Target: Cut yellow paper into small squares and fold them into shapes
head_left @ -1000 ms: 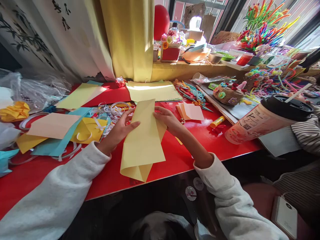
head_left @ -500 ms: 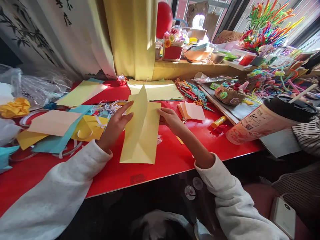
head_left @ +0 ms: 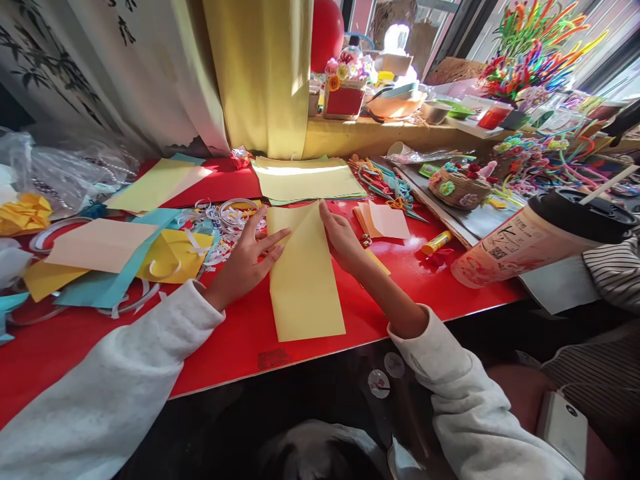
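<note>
A pale yellow sheet of paper (head_left: 305, 287), long and narrow, lies on the red table in front of me, with a crease running diagonally near its top. My left hand (head_left: 245, 263) rests at its upper left edge, fingers spread and fingertips touching the paper. At the upper right corner, my right hand (head_left: 345, 240) grips the sheet's edge; part of its fingers is hidden. Behind the sheet lies a stack of yellow paper (head_left: 305, 177). Pink paper pieces (head_left: 385, 221) are right of my right hand.
Scissors (head_left: 397, 190) and a yellow glue stick (head_left: 437, 243) lie to the right. A tilted drink cup (head_left: 493, 250) stands near the right edge, beside a person's striped sleeve (head_left: 613, 273). Paper scraps and white rings (head_left: 65, 235) crowd the left. A basket with crocheted flowers (head_left: 459, 190) sits further back.
The yellow sheet has gone from raised and bent to lying flatter, its lower end shifted right. My left hand moved slightly right onto it; my right hand moved to its upper right corner.
</note>
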A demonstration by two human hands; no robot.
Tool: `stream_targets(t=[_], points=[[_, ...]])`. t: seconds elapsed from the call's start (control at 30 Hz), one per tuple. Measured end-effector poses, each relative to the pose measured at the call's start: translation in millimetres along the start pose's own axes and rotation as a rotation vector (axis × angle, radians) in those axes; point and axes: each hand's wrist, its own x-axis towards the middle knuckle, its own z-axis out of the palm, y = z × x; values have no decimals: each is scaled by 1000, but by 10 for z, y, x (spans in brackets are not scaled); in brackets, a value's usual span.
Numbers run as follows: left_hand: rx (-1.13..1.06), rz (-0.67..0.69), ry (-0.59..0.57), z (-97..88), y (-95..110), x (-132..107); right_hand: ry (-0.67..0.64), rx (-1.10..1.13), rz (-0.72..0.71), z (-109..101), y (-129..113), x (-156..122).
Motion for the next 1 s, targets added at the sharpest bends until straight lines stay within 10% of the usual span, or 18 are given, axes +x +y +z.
stream_targets(t=[0.37,1.0], points=[[-754,-576,97,-12,18,55,-251,67,-3,29,-28,-62],[-728,-503,174,18,57,20,-222,15,-10,59,-1,-54]])
